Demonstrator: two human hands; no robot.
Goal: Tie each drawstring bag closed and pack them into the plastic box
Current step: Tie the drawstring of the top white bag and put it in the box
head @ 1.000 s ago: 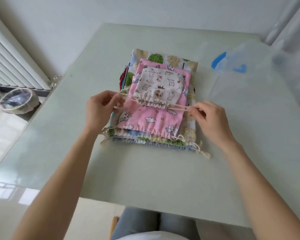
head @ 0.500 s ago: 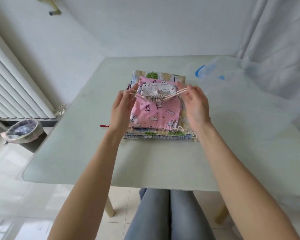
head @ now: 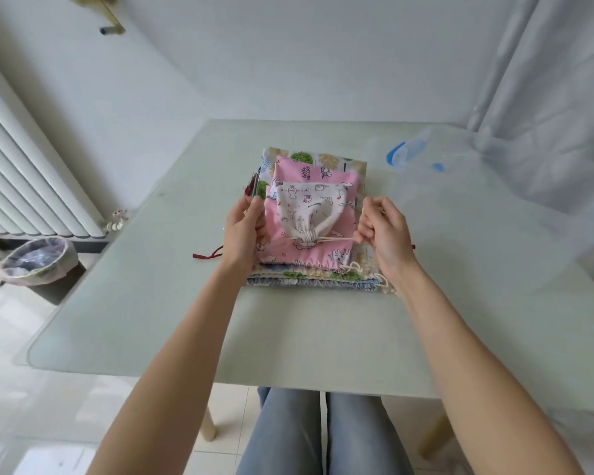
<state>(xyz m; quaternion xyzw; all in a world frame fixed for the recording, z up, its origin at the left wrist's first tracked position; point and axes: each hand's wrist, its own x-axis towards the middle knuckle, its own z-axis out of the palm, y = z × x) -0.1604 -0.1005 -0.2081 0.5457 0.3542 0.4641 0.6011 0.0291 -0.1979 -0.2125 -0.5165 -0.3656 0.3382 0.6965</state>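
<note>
A pale table (head: 172, 303) stands by a radiator (head: 21, 186). The left hand (head: 244, 231) and right hand (head: 384, 231) each grip a cord (head: 336, 239). The small bag (head: 309, 209), atop the stack of bags (head: 323, 279), now has its mouth cinched shut; knotting comes next. The plastic box (head: 467, 207) waits right.

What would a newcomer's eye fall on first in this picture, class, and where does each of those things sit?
First, the two hands at the table's middle: the left hand and right hand pull a cord sideways, cinching the small cream bag's mouth. That bag lies on a pink bag atop a stack of patterned bags. To the right stands a clear plastic box with blue clips.
</note>
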